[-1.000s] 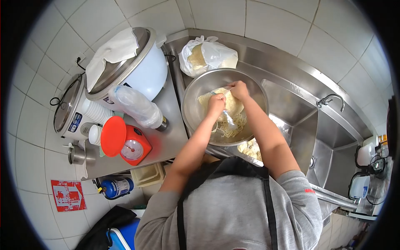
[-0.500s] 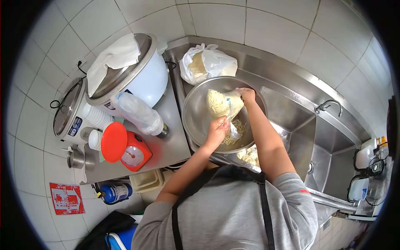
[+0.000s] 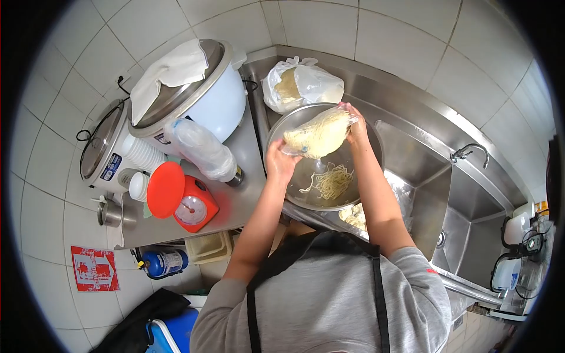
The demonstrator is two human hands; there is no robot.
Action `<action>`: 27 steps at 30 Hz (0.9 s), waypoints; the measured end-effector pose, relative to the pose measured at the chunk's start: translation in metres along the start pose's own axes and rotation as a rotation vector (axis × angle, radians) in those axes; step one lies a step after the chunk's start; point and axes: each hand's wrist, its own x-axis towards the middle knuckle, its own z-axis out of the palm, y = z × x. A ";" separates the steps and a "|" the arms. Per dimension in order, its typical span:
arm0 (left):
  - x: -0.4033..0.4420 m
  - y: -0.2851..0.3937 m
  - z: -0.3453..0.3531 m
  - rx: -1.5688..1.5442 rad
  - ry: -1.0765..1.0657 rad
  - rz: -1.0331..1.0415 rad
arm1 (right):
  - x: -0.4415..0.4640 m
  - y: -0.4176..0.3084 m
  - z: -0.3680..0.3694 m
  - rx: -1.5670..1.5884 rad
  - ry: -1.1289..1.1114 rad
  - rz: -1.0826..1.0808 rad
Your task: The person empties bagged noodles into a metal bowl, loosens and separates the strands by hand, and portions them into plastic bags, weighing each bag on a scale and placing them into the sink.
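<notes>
A clear plastic bag of pale yellow noodles (image 3: 321, 136) is held up over a wide steel bowl (image 3: 376, 154). My left hand (image 3: 281, 160) grips the bag's left end, and my right hand (image 3: 356, 125) is closed on its upper right end. The bag lies nearly sideways between the two hands. Below it, a small heap of loose noodles (image 3: 331, 182) rests on the bottom of the bowl. Part of another pale batch of food (image 3: 354, 216) shows just under the bowl's near rim, partly hidden by my right arm.
A white plastic bag (image 3: 312, 88) stands behind the bowl. To the left are a red kitchen scale (image 3: 197, 206), a plastic-wrapped stack (image 3: 203, 150), stacked white cups (image 3: 144, 156) and a large lidded pot (image 3: 215, 106). Sink basins with a faucet (image 3: 469, 154) extend right.
The noodle bag has turned from hanging down to lying sideways. My left hand has moved up and left to its other end, uncovering the loose noodles in the bowl.
</notes>
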 end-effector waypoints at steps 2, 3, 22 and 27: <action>0.018 0.000 0.000 -0.005 -0.011 0.016 | -0.015 -0.009 0.016 -0.172 -0.157 -0.017; 0.036 -0.012 -0.019 0.037 0.023 0.088 | -0.025 -0.017 0.022 -0.261 -0.256 -0.012; 0.007 -0.011 0.018 0.842 -0.156 0.427 | -0.034 -0.037 0.008 -0.059 0.146 0.130; 0.035 -0.003 0.009 0.860 -0.178 0.068 | -0.030 -0.019 -0.003 -0.270 0.127 0.060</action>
